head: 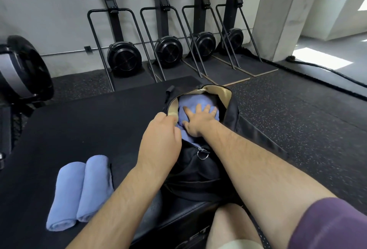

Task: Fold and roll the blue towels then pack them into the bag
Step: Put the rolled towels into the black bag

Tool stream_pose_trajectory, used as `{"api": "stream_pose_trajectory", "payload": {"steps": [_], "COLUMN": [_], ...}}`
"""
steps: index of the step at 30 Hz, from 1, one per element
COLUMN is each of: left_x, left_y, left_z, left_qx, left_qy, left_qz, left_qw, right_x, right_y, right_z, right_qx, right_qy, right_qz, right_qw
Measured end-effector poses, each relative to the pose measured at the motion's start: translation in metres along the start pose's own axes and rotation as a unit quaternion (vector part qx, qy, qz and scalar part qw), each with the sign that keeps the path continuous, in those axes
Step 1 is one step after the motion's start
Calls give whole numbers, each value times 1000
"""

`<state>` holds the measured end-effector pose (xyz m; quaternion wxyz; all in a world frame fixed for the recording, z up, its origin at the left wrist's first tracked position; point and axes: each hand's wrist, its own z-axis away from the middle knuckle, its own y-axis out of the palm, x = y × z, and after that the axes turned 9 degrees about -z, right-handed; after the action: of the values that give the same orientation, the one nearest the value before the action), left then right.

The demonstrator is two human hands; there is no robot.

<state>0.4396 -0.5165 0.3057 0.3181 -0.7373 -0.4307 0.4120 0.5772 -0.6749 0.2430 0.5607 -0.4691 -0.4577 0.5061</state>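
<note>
While we look down from the head camera, we see a black bag lying on a dark mat, its zipped mouth pulled wide so the tan lining shows at the far end. Inside the opening lies a blue towel — soft, matte, slightly rumpled, filling most of the mouth. Our right hand rests flat on that towel with the fingers spread and straight, pressing down on the cloth. Our left hand is curled round the near-left rim of the bag's opening, gripping the edge beside the zip. A metal ring zip pull hangs on the bag just below the two hands.

To the left, two more rolled towels lie side by side on the mat, touching along their length, well apart from the bag — tight cylinders of the same pale blue.

Both forearms cross the lower bag and hide much of it. A purple sleeve covers the right upper arm, and a bare knee sits at the bottom edge. Four black fan machines stand in a row against the grey wall, a thick rope trails over the speckled floor at right, and another dark machine sits at the left edge.
</note>
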Motion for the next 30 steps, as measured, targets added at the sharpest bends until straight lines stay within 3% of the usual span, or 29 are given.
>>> {"api": "stream_pose_trajectory", "payload": {"steps": [5,8,10,14,18,24,26,30], "left_x": [-2,2,6,9,9,46,69,128], "left_y": [-2,-1,3,7,-8,-34,-39,-49], "left_z": [0,4,4,5,16,49,61,82], "left_qx": [31,-24,-5,18,-1,-75,-76,-51], "left_qy": [-2,40,32,30,15,-15,-44,-118], "left_qz": [10,-12,-20,7,95,177,182,118], "left_qw": [999,999,999,999,995,981,979,985], "right_x": [2,2,3,7,24,87,112,170], "right_y": [-8,-26,-40,-61,-69,-53,-44,-17], "right_z": [5,14,28,77,141,189,190,182], "right_qx": [54,66,53,-53,-187,-260,-248,-146], "right_qy": [13,11,2,-71,-138,-234,-247,-263], "right_qz": [-34,-58,-75,-81,-159,-200,-204,-253], "right_qw": [998,996,996,993,960,915,914,920]}}
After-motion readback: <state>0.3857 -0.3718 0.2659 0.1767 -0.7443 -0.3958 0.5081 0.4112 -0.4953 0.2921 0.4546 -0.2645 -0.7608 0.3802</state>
